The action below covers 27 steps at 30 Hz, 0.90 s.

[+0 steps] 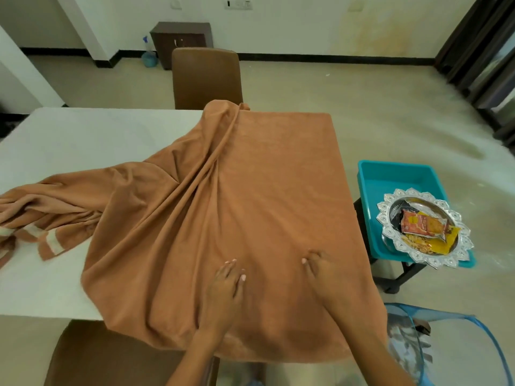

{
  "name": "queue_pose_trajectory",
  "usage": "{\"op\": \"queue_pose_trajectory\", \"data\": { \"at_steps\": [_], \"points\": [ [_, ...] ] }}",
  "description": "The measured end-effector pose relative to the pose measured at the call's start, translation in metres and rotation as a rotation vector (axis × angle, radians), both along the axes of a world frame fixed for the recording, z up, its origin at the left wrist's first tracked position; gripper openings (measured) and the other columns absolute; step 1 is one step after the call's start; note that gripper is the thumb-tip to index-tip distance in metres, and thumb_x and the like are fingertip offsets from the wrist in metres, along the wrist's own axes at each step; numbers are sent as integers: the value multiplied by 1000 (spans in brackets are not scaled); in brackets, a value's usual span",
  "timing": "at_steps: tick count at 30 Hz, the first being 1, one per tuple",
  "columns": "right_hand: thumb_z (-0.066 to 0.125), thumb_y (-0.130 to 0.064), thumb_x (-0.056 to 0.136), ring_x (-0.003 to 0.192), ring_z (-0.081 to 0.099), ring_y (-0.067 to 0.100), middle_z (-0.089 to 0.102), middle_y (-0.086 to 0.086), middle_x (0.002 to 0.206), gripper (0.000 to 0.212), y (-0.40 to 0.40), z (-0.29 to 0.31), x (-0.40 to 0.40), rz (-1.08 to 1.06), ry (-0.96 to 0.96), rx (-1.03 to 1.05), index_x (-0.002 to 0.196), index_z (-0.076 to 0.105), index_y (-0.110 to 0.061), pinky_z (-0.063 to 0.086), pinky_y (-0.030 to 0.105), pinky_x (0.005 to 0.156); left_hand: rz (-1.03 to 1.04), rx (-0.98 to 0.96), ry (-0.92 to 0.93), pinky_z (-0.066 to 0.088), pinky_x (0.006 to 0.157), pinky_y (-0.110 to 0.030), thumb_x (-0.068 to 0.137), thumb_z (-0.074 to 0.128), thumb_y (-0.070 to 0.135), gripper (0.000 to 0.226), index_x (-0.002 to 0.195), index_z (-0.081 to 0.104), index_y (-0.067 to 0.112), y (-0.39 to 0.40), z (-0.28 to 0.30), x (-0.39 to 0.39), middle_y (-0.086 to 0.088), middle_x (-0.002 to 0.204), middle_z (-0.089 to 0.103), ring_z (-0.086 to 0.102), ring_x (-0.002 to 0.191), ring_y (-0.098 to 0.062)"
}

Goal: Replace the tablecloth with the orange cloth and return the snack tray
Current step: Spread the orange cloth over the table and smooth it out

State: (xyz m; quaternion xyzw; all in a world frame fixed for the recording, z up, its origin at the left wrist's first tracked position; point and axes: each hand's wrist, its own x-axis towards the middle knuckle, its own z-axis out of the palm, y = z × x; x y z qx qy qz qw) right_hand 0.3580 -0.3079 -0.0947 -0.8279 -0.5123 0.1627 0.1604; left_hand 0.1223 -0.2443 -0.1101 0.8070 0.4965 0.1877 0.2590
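The orange cloth [250, 196] lies over the right half of the white table [83, 135], flat on the right and bunched in folds toward the left edge, where a striped end hangs. My left hand [227, 288] and my right hand [320, 271] both rest flat on the cloth near the table's front edge, fingers straight. The silver snack tray [390, 207], with several snack packets in it, sits on a teal tub [395, 176] to the right of the table.
A brown chair [206, 76] stands at the table's far side and another chair [117, 355] at the near side. The teal tub rests on a low black stand [401, 277]. A blue mesh basket [434, 346] with cloth inside is at lower right.
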Motion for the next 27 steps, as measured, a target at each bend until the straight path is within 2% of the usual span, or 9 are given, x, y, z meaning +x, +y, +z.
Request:
{"op": "queue_pose_trajectory", "data": {
  "at_steps": [2, 6, 9, 12, 15, 17, 22, 27],
  "points": [
    [45, -34, 97, 92, 63, 18, 69, 3, 105, 29, -8, 19, -22, 54, 22, 42, 105, 67, -17, 32, 21, 79, 27, 34, -41, 41, 103, -33, 92, 60, 12, 21, 109, 70, 7, -20, 17, -2, -10, 123, 63, 57, 118, -24],
    [54, -23, 94, 75, 64, 28, 72, 11, 83, 22, -36, 42, -68, 158, 226, 156, 89, 70, -8, 38, 33, 67, 101, 124, -75, 36, 100, -23, 90, 61, 11, 18, 105, 71, 7, -74, 53, -19, -8, 116, 67, 61, 111, -22],
    [56, -21, 93, 74, 65, 23, 72, 7, 83, 19, -63, 54, -97, 299, 284, 171, 88, 70, -10, 45, 35, 66, 143, 149, -83, 45, 98, -32, 94, 54, 16, 22, 105, 71, 7, -118, 76, -39, -6, 114, 69, 62, 108, -19],
    [57, -20, 91, 70, 62, 17, 72, 4, 81, 15, -82, 71, -122, 410, 296, 189, 85, 69, -14, 34, 23, 59, 232, 165, -109, 49, 93, -33, 96, 51, 17, 23, 108, 70, 9, -160, 95, -66, -2, 113, 69, 63, 107, -15],
    [55, -20, 92, 79, 64, 18, 73, 4, 89, 17, -90, 92, -154, 469, 348, 185, 90, 70, -12, 42, 25, 70, 333, 178, -142, 46, 98, -26, 97, 52, 19, 23, 113, 68, 14, -192, 112, -98, 3, 116, 67, 58, 112, -7],
    [51, -24, 94, 84, 64, 23, 72, 7, 91, 22, -93, 102, -184, 512, 326, 173, 91, 69, -11, 48, 35, 77, 385, 190, -130, 44, 101, -26, 97, 51, 19, 24, 113, 68, 15, -205, 122, -121, 3, 118, 66, 57, 114, -7],
    [47, -32, 96, 83, 63, 25, 70, 5, 90, 26, -102, 125, -279, 611, 205, 220, 96, 67, -17, 49, 37, 72, 572, 191, -70, 28, 110, -23, 98, 46, 25, 28, 116, 67, 16, -233, 139, -191, 1, 126, 62, 51, 124, -11],
    [48, -35, 96, 77, 64, 16, 71, -2, 85, 24, -112, 133, -392, 689, 139, 284, 97, 68, -22, 48, 29, 66, 671, 205, -63, 32, 110, -24, 99, 46, 26, 29, 119, 66, 18, -256, 145, -296, 3, 129, 61, 49, 125, -9]
  ]
}}
